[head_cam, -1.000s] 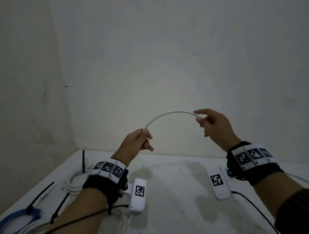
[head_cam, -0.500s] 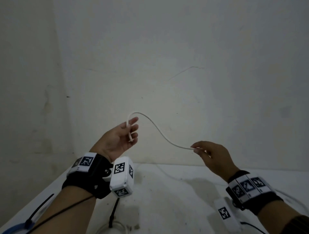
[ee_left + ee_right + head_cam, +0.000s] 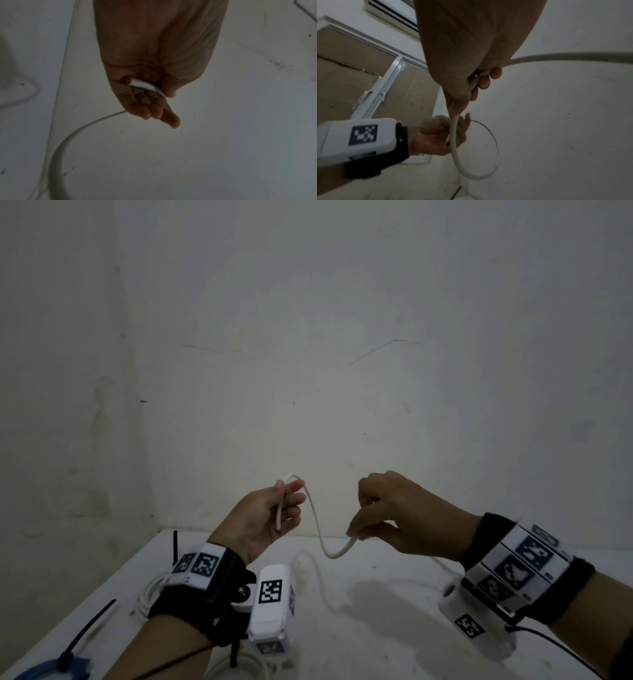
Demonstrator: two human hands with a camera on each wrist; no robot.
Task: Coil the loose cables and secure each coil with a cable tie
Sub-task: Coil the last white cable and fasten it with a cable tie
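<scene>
Since the earlier frames, our right hand [image 3: 400, 518] has closed in toward our left hand [image 3: 263, 518], and the white cable [image 3: 317, 525] between them has slackened from a wide arch into a hanging S-bend.

Nearest the left grip: we hold the cut end of the cable against the left palm, thumb over it and fingers loosely curled round it. The end points down toward the wrist so that the first turn has a fixed anchor. Just above this grip the cable bends over the fingertips and drops away to the right.

At the right grip: we pinch the cable between thumb and forefinger, with the remaining fingers curled round it. Below and to the left of this pinch the cable sags in a loop; behind the hand it trails down toward the table [image 3: 376, 628]. We judge that bringing this pinch to the left palm lays the first turn.

Below the left wrist, a coiled white cable [image 3: 152, 594] lies on the table. Farther left of it lie a black cable tie [image 3: 90, 630] and a blue cable [image 3: 41, 669] already tied.
</scene>
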